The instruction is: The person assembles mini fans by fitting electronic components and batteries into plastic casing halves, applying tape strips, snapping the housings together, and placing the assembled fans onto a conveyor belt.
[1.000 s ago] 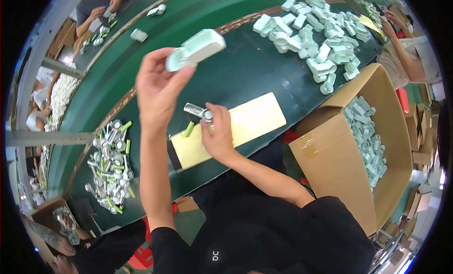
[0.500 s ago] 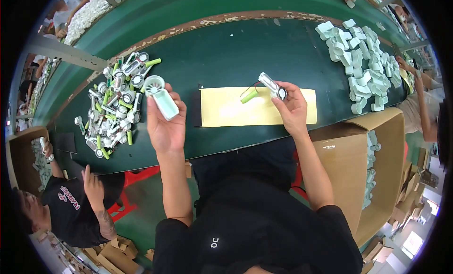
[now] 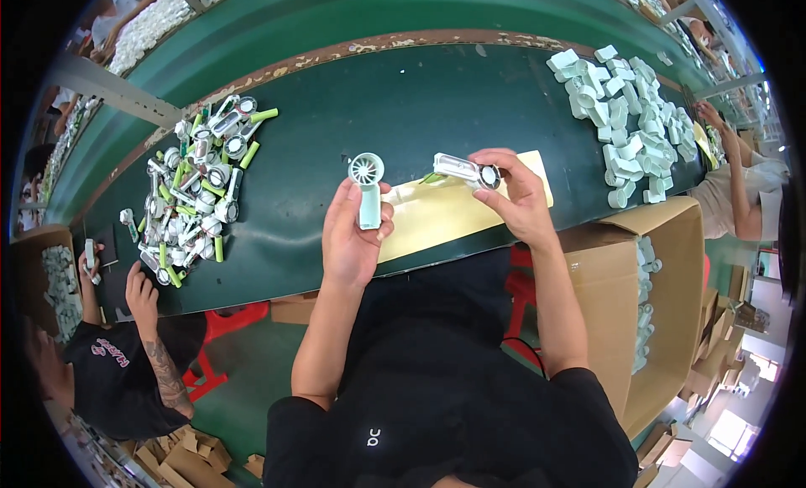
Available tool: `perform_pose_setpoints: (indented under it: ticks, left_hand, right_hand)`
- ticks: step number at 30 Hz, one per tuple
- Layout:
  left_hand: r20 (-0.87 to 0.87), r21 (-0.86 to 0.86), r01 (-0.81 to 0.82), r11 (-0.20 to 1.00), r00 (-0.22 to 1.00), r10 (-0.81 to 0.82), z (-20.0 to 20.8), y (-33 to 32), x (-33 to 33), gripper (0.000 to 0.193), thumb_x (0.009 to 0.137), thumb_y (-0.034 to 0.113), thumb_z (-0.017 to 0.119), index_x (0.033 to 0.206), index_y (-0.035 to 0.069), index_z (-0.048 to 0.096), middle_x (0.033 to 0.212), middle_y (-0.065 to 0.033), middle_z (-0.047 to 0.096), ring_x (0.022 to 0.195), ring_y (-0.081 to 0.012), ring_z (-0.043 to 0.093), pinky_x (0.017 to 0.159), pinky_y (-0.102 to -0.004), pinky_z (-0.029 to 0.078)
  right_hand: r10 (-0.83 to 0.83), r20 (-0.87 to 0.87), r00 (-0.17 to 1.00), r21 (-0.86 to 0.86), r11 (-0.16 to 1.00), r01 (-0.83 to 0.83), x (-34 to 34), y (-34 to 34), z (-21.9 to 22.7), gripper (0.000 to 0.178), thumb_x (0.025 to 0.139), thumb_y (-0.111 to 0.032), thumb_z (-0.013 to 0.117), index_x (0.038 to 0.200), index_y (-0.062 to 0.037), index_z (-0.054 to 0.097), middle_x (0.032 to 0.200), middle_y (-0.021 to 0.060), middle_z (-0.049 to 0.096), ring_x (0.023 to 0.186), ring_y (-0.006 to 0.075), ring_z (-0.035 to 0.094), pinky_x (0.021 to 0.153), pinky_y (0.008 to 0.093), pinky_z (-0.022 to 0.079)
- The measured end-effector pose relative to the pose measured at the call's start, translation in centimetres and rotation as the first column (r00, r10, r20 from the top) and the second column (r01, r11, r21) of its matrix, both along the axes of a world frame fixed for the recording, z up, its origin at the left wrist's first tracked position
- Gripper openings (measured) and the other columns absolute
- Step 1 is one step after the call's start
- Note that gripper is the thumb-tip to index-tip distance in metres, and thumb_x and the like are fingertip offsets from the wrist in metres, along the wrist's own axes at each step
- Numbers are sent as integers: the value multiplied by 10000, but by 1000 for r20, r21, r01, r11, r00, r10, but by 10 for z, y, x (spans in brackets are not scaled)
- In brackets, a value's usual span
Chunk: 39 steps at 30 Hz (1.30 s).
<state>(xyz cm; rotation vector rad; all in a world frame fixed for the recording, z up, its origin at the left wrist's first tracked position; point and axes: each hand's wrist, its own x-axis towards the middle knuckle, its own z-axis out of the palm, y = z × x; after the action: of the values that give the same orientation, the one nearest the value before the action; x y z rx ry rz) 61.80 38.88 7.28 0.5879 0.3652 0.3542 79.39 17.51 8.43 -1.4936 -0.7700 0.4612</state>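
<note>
My left hand (image 3: 351,246) grips a mint-green handheld-fan shell (image 3: 368,204), its round slatted head up and its grip end in my fingers. To its right, my right hand (image 3: 522,201) pinches a white fan inner assembly (image 3: 456,166) by its round dark-centred end, with the long end pointing left towards the shell. A small part of a green battery (image 3: 431,178) shows below the assembly. The two parts are apart, both above a yellow sheet (image 3: 420,229) on the dark green table.
Left on the table lies a heap of fan assemblies with green batteries (image 3: 201,181); mint-green shells (image 3: 625,127) are piled at the right. An open carton (image 3: 672,320) with more shells stands by my right arm. A co-worker (image 3: 126,362) sits at left, another person (image 3: 739,177) at right.
My left hand has brought the shell rightward and turned it more upright. The right hand has swung the assembly's long end left and lower, closer to the shell. The yellow sheet now looks tilted.
</note>
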Motion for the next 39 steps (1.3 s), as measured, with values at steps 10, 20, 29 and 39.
perform_pose_setpoints:
  ticks: [10, 20, 29, 39]
  left_hand:
    - [-54, 199, 130, 971, 991, -121, 26, -18, 12, 464, 1136, 365, 418, 1451, 35, 502, 1108, -74, 673, 850, -126, 631, 783, -277, 498]
    - [135, 183, 301, 936, 935, -327, 52, -28, 6, 548, 1109, 342, 445, 1526, -12, 414, 1114, -89, 639, 838, -165, 610, 745, -287, 478]
    - [161, 153, 304, 941, 931, -327, 45, -27, 2, 560, 1055, 277, 544, 1534, 16, 414, 1132, -87, 634, 819, -151, 603, 679, -273, 441]
    - [221, 110, 301, 947, 922, -318, 44, -22, 1, 650, 956, 190, 630, 1537, 22, 391, 1162, -97, 613, 818, -139, 599, 640, -261, 424]
  right_hand:
    - [181, 507, 842, -56, 982, -178, -2, 14, 115, 461, 788, 16, 802, 1239, -60, 734, 1208, 107, 701, 1064, 237, 642, 835, 346, 538]
    - [187, 456, 870, -62, 982, -179, 8, 31, 111, 448, 831, 22, 770, 1266, -70, 721, 1238, 94, 700, 1075, 228, 644, 812, 326, 533]
    - [126, 477, 870, -44, 992, -120, 13, 31, 112, 461, 823, 38, 764, 1266, -84, 723, 1250, 98, 695, 1084, 224, 644, 804, 324, 526]
    - [85, 526, 846, -63, 996, -61, 2, 32, 119, 461, 822, 33, 767, 1264, -91, 726, 1248, 96, 696, 1088, 232, 644, 783, 326, 532]
